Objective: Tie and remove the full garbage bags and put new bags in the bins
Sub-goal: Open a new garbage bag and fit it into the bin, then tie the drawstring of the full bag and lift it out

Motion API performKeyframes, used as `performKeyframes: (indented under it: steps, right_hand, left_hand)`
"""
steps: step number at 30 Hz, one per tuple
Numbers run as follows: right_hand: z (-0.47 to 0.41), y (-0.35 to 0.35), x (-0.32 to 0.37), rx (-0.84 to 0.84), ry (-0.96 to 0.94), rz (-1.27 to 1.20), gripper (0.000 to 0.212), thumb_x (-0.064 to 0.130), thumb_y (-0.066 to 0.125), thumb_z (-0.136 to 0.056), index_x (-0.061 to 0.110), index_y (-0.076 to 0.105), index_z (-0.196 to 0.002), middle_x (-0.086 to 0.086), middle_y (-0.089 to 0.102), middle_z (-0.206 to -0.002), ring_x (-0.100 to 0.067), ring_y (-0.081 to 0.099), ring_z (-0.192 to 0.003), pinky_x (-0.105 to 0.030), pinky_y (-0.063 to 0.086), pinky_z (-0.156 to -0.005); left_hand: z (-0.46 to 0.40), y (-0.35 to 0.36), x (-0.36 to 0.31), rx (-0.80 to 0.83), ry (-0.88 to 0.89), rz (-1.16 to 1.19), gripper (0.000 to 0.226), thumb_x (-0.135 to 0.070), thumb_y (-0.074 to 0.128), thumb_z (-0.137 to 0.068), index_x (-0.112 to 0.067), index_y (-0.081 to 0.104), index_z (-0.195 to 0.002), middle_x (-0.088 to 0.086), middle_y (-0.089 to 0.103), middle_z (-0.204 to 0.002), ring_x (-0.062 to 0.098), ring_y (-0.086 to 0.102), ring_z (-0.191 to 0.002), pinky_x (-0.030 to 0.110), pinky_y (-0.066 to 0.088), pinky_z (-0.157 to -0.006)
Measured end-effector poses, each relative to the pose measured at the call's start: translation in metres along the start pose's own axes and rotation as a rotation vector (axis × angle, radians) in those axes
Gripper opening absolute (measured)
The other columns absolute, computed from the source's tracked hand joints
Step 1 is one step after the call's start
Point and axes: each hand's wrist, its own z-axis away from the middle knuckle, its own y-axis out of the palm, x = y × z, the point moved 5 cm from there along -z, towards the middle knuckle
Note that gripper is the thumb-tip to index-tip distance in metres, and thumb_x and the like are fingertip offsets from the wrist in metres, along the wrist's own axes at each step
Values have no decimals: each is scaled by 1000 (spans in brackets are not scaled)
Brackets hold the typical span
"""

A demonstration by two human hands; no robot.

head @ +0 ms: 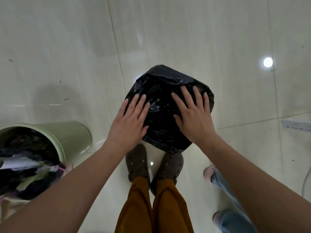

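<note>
A black garbage bag (161, 91) is stretched over something squarish on the pale tiled floor, just ahead of my feet; what it covers is hidden. My left hand (130, 122) lies flat on the bag's left side with straight, spread fingers. On the bag's right side my right hand (191, 113) presses down the same way, fingers straight. To the lower left a pale green round bin (74, 138) holds a black bag stuffed with paper and wrappers (25, 163).
My feet in grey-brown clogs (138, 162) stand right behind the bag. Another person's feet and blue trouser legs (218, 179) are at the lower right. A white power strip (294, 125) lies at the right edge, with a cable running down.
</note>
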Motion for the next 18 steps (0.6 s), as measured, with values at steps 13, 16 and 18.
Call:
performKeyframes:
  steps: [13,16,18]
  right_hand:
    - [80,-15,106,290,-19,-135,68,28,46,-99,29,8,-155,-6,16,-162,-25,14,-148,-49,8,-122]
    - [82,-42,150,204,-61,-211,70,19,50,-96,26,13,-155,-10,19,-160,-26,22,-144,-45,19,-120]
    - [82,-55,176,181,-87,-286,73,15,54,-93,25,15,-154,-10,18,-159,-26,25,-142,-37,25,-116]
  left_hand:
    - [122,-36,42,-22,-439,281,70,-24,69,-84,-8,40,-146,22,28,-155,44,28,-141,56,24,-113]
    - [181,-41,71,-16,-713,436,63,-14,69,-81,-4,47,-139,26,29,-151,46,30,-137,58,31,-108]
    - [221,-42,87,-25,-864,521,57,-11,69,-80,-3,51,-134,27,31,-148,46,33,-133,57,36,-104]
